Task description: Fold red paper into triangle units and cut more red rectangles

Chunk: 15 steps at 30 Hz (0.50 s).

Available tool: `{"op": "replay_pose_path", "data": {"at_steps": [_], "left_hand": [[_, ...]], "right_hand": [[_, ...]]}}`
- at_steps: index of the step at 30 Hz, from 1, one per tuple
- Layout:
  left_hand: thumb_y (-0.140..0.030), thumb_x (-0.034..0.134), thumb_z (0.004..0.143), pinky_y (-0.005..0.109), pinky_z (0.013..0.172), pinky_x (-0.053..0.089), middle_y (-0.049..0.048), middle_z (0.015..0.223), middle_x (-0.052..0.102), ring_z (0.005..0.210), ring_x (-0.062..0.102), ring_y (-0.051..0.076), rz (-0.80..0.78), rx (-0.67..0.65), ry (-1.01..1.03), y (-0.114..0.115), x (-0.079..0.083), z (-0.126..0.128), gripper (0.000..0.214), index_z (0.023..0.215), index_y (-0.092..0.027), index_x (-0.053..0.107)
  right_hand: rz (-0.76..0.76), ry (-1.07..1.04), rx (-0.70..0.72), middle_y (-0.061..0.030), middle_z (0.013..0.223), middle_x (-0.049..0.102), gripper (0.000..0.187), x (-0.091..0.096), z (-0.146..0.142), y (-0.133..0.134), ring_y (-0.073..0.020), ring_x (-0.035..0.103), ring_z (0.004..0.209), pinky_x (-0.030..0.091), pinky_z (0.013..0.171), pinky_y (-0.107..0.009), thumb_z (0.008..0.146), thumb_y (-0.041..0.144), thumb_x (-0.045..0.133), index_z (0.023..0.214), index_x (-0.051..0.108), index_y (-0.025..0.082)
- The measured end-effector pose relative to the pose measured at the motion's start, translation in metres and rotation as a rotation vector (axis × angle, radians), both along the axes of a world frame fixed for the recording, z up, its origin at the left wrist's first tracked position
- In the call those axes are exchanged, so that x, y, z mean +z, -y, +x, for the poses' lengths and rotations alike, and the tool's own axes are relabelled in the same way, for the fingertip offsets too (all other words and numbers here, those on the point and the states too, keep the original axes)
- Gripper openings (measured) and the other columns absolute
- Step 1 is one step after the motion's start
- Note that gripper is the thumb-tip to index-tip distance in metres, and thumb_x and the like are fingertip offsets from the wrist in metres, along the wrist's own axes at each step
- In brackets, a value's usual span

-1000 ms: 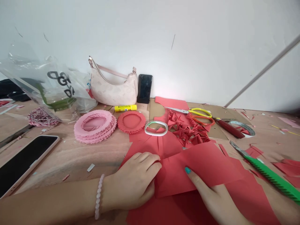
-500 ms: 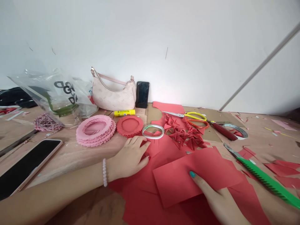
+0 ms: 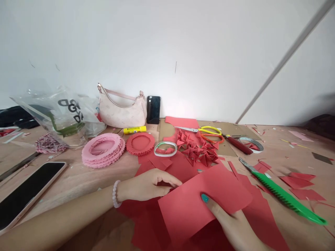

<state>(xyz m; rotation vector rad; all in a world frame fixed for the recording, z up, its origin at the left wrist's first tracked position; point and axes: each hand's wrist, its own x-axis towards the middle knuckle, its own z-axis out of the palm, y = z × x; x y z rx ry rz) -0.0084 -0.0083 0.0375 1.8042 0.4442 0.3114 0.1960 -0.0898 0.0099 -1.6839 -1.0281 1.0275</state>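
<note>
red paper sheet (image 3: 201, 205) steadied by both hands: right hand (image 3: 225, 223) pins it from above with teal-nailed thumb (image 3: 205, 198), other fingers hidden; left hand (image 3: 146, 184) lies at its edge, fingers (image 3: 167, 178) pressed together.

A rectangular red paper sheet (image 3: 201, 202) lies skewed on a loose layer of darker red paper (image 3: 146, 226), its long edges running diagonally and one corner pointing down toward the near side. The sheet looks smooth and uncut. The right hand (image 3: 230, 226) has its thumb on top near the lower edge, with the fingers out of sight. The curled fingertips of the left hand (image 3: 146, 184) sit at the sheet's left edge.
</note>
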Motion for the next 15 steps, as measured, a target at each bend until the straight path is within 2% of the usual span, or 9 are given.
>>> {"op": "replay_pose_path", "data": {"at_steps": [3, 5, 8, 12, 15], "left_hand": [[-0.021, 0.044, 0.086, 0.032, 0.088, 0.042, 0.006, 0.117, 0.057, 0.106, 0.053, 0.022, -0.246, 0.0, 0.087, 0.002, -0.006, 0.001, 0.032, 0.116, -0.02, 0.056], [-0.023, 0.045, 0.087, 0.034, 0.092, 0.039, 0.006, 0.126, 0.05, 0.114, 0.047, 0.023, -0.319, 0.071, 0.14, 0.006, -0.012, 0.0, 0.034, 0.12, -0.023, 0.052], [-0.022, 0.049, 0.086, 0.036, 0.098, 0.034, 0.0056, 0.134, 0.04, 0.121, 0.039, 0.023, -0.421, 0.072, 0.238, 0.017, -0.017, 0.002, 0.041, 0.126, -0.026, 0.044], [-0.025, 0.051, 0.085, 0.035, 0.1, 0.031, 0.0061, 0.137, 0.036, 0.125, 0.033, 0.022, -0.41, 0.059, 0.311, 0.033, -0.016, 0.012, 0.047, 0.129, -0.027, 0.039], [-0.028, 0.05, 0.085, 0.031, 0.096, 0.034, 0.007, 0.125, 0.049, 0.117, 0.042, 0.02, -0.311, 0.236, 0.311, 0.04, -0.016, 0.02, 0.038, 0.123, -0.023, 0.047]], "right_hand": [[0.007, -0.002, 0.03, -0.0055, 0.122, 0.056, 0.058, 0.001, -0.005, 0.003, -0.0258, 0.046, 0.117, 0.046, 0.09, -0.029, 0.066, 0.046, 0.061, 0.116, 0.051, 0.018], [0.016, 0.022, 0.043, -0.0058, 0.125, 0.053, 0.06, 0.001, -0.008, 0.005, -0.0257, 0.043, 0.119, 0.042, 0.094, -0.03, 0.067, 0.048, 0.059, 0.118, 0.049, 0.018], [0.033, 0.07, -0.025, -0.007, 0.125, 0.053, 0.063, -0.004, -0.013, 0.008, -0.027, 0.04, 0.121, 0.035, 0.1, -0.034, 0.067, 0.049, 0.059, 0.119, 0.049, 0.016], [0.058, 0.139, -0.063, -0.0091, 0.119, 0.058, 0.064, -0.011, -0.021, 0.012, -0.0284, 0.044, 0.118, 0.037, 0.098, -0.036, 0.068, 0.049, 0.058, 0.121, 0.049, 0.014], [0.109, 0.196, 0.01, -0.0072, 0.107, 0.065, 0.054, -0.013, -0.026, 0.018, -0.0274, 0.052, 0.11, 0.041, 0.094, -0.035, 0.07, 0.048, 0.056, 0.115, 0.056, 0.018]]}}
